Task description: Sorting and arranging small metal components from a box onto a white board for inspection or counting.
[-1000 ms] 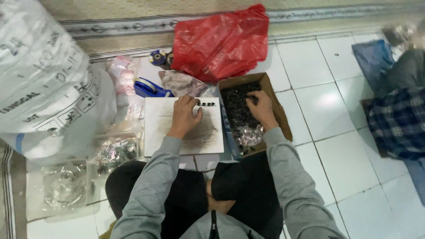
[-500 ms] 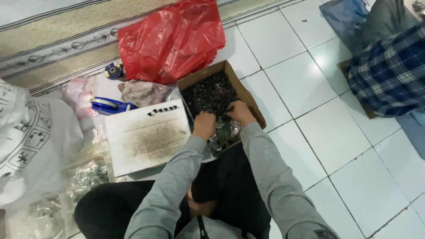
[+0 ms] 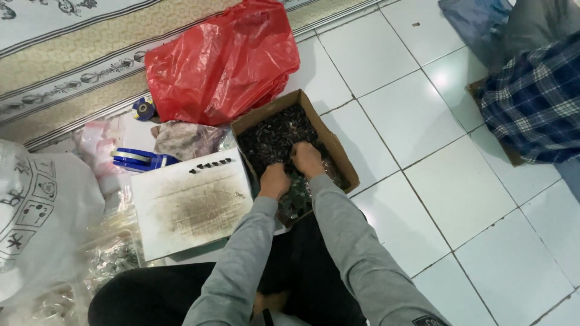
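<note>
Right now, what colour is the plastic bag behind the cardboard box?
Red; the plastic bag shows clearly in the head view.

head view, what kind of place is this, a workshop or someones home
Most likely a home floor used for piecework, not a workshop. The person sits on white floor tiles beside a patterned mat, both hands in a cardboard box of small dark parts, with a red plastic bag lying nearby.

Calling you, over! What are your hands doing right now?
Both hands, left hand and right hand, down in cardboard box of small dark parts. Grip unclear. White board alongside.
</note>
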